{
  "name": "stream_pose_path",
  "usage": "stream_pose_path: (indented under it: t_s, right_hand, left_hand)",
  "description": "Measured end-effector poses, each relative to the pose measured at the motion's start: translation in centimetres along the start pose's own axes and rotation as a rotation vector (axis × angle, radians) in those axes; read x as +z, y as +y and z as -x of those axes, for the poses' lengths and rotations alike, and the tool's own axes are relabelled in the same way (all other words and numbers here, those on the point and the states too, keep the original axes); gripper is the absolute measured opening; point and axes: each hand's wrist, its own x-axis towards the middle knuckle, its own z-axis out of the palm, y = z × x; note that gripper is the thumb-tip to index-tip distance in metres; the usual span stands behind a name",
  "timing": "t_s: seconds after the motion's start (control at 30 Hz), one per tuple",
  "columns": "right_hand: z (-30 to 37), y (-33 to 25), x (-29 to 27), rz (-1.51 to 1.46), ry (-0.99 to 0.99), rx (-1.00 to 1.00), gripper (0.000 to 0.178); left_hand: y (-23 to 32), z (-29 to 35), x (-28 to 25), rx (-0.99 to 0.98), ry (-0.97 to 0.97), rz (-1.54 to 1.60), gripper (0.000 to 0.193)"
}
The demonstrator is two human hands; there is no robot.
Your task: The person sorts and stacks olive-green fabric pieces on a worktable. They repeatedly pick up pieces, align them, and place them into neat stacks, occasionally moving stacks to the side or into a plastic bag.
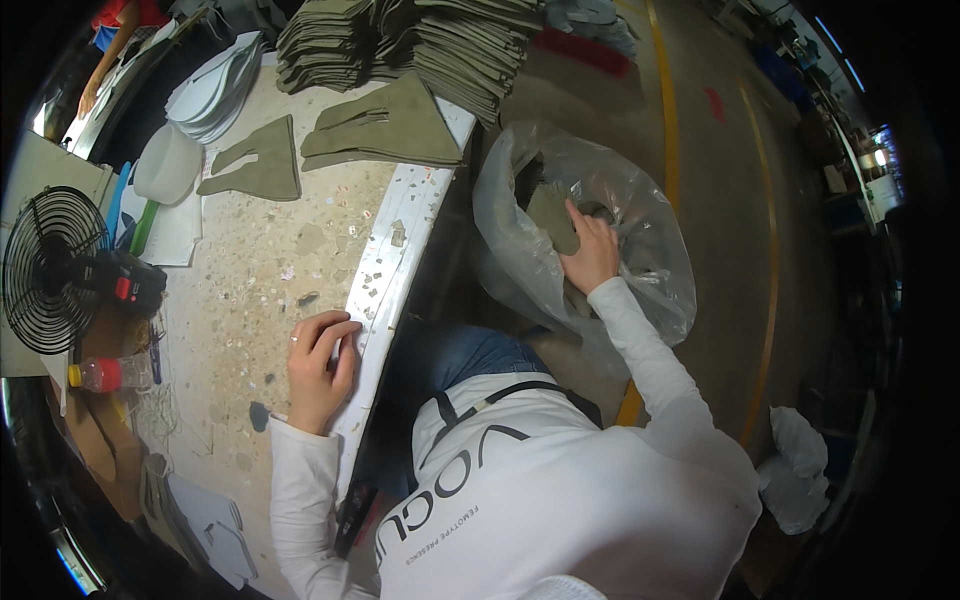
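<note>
My left hand [322, 370] rests at the table's edge, fingers loosely bent and apart, with nothing in it. My right hand [593, 248] reaches into a large clear plastic bag [655, 185] beside the table. Its fingers are stretched out over an olive-green cut piece [550, 215] inside the bag, and some fingertips are hard to make out. Near the table's far end lie a single olive cut piece [275, 165] with a notch and a small layered pile of similar pieces [410, 135].
Tall stacks of olive pieces [455, 50] stand at the back. To the left are white curved sheets [215, 90], a black fan [55, 270] and a bottle with a yellow cap [110, 375]. Scraps litter the tabletop [240, 310]. Another person's arm [105, 65] shows far left.
</note>
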Motion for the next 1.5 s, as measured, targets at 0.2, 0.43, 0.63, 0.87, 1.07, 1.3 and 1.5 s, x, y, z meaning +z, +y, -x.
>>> stream_pose_path:
  t_s: [0.2, 0.43, 0.63, 0.87, 1.07, 1.3, 1.5]
  right_hand:
    - [-3.3, -1.9, -5.7, 0.01, 0.328, -0.091, 0.08]
    - [-7.3, -0.2, -9.9, -0.798, 0.39, -0.095, 0.07]
    - [-4.6, -3.7, -5.2, -1.452, -0.204, 0.359, 0.074]
    - [-2.7, -15.2, -8.9, -0.908, -0.486, -0.67, 0.073]
    - [-4.7, -20.1, -10.4, -1.03, -0.484, -0.987, 0.077]
    - [-8.6, -22.3, -6.9, -1.217, -0.443, -0.855, 0.053]
    - [-6.5, -28.3, -3.3, -1.112, -0.415, -0.861, 0.032]
  left_hand:
    - [0.1, 0.0, 0.1, -0.038, -0.004, 0.008, 0.02]
    - [-0.2, 0.1, 0.1, -0.099, -0.006, 0.073, 0.015]
    - [2.5, -0.4, 1.0, -0.412, 0.004, 0.597, 0.042]
    - [8.0, -0.8, 3.0, -0.509, -0.266, 0.848, 0.087]
    - [10.3, 1.7, -3.2, -0.802, 0.145, 1.034, 0.072]
    - [8.9, 5.7, -9.6, -0.452, 0.964, 0.435, 0.074]
    - [4.0, 7.5, -11.6, -0.048, 0.53, -0.66, 0.037]
